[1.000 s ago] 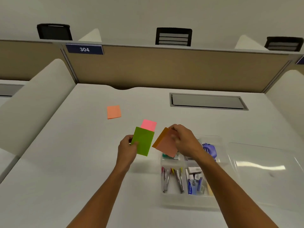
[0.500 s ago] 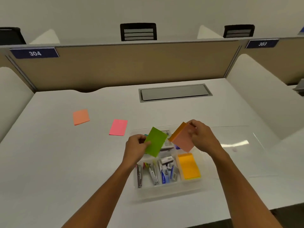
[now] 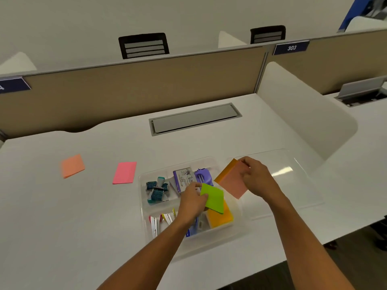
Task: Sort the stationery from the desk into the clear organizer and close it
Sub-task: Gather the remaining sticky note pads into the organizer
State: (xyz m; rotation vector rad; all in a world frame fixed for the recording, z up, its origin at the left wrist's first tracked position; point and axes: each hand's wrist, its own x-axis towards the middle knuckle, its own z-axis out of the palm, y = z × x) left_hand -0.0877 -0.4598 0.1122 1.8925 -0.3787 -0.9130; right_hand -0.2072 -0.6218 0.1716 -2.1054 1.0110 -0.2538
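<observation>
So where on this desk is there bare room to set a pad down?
Free: the desk left of the clear organizer, near the front edge, and the strip between the pink pad and the grey cable hatch. Crowded: the organizer's compartments; its open lid covers the desk to the right.

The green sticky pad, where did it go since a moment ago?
The left hand carried the green sticky pad from above the desk to over the clear organizer, just above the orange-yellow pad in its compartment. Its grip never let go. The right hand kept holding the orange-pink pad. The pink pad and orange pad stayed on the desk.
</observation>
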